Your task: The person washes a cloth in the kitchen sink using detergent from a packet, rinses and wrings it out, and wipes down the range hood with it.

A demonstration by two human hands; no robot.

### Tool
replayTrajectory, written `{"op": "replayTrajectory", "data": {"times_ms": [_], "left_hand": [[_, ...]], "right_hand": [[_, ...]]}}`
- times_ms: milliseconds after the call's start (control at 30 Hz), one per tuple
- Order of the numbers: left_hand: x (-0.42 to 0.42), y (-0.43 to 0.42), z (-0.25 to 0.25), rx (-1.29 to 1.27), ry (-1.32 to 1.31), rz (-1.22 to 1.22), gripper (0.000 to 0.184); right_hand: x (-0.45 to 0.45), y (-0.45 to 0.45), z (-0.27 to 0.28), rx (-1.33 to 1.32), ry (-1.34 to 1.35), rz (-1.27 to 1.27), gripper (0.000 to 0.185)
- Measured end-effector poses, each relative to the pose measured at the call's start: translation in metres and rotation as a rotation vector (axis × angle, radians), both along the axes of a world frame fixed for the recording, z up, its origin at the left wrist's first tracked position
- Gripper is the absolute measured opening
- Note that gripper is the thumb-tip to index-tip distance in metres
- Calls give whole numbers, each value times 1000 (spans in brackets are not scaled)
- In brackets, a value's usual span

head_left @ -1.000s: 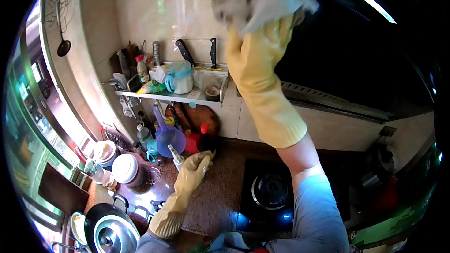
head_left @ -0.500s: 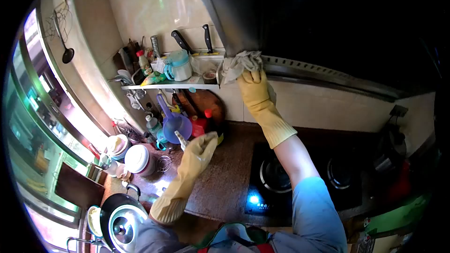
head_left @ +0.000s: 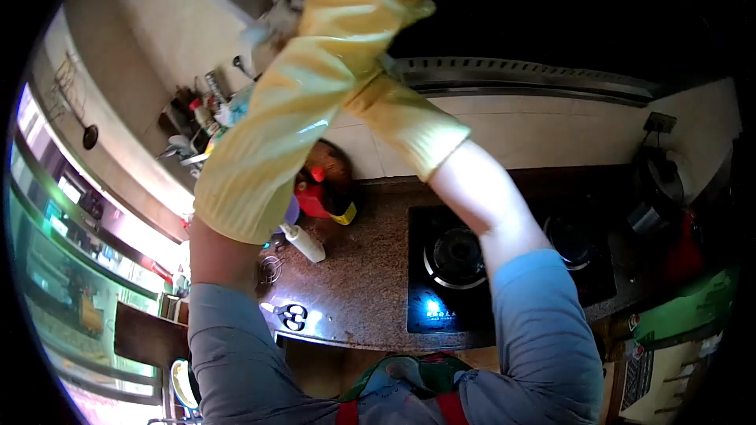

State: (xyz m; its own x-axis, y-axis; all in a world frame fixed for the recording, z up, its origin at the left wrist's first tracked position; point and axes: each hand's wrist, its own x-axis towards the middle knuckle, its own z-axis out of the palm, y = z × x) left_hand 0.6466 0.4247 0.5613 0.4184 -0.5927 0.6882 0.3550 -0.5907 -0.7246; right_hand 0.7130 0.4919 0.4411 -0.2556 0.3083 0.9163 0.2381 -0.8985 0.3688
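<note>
My left hand (head_left: 364, 0), in a long yellow rubber glove, is raised across the upper middle of the head view with its fingers stretched out; their tips are cut off at the top. Behind it, the right glove (head_left: 409, 122) reaches up and left, and my right hand's fingers are hidden. At the end of that reach, a grey crumpled cloth (head_left: 285, 14) lies against the dark range hood (head_left: 520, 79) near its left edge. On the counter below stands a tilted-looking white bottle (head_left: 305, 244) with a narrow nozzle, apart from both hands.
A black cooktop (head_left: 433, 299) is set in the brown counter (head_left: 366, 267). Black-handled scissors (head_left: 291, 316) lie near its front edge. A red container (head_left: 315, 198) stands by the wall. Left are a crowded shelf (head_left: 193, 159) and a window (head_left: 59, 220); a dark pot (head_left: 657, 189) is right.
My left hand has let go of the white bottle, now on the counter, and risen across my right arm. The right hand and cloth have shifted up and left. The view has turned.
</note>
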Motion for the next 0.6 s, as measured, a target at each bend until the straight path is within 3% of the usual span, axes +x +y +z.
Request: {"op": "replayTrajectory", "data": {"times_ms": [67, 133, 200, 267, 333, 367, 467, 533, 567, 600], "left_hand": [[10, 7, 1, 0, -48, 15, 97], [12, 0, -1, -69, -57, 38, 98], [20, 1, -4, -52, -122, 34, 105], [23, 3, -5, -30, -145, 49, 109], [34, 29, 4, 224, -285, 101, 106], [40, 42, 8, 347, -371, 122, 105], [36, 10, -24, 13, -209, 79, 89], [37, 9, -18, -94, -186, 71, 86], [38, 14, -9, -100, -190, 79, 87], [42, 42, 16, 259, -343, 102, 87]], "right_hand": [[26, 18, -11, 45, -137, 281, 34], [54, 25, -57, 64, -190, 417, 34], [86, 20, -126, -362, 51, 754, 42], [112, 12, -147, -315, -36, 633, 48], [136, -6, -155, -269, -117, 527, 53], [153, -28, -145, -426, -156, 462, 57], [203, -114, -123, -681, -166, 301, 67], [255, -159, -142, -701, 58, 259, 58], [271, -195, -143, -795, 384, 217, 58], [267, -220, -130, -714, 855, 261, 57]]}}
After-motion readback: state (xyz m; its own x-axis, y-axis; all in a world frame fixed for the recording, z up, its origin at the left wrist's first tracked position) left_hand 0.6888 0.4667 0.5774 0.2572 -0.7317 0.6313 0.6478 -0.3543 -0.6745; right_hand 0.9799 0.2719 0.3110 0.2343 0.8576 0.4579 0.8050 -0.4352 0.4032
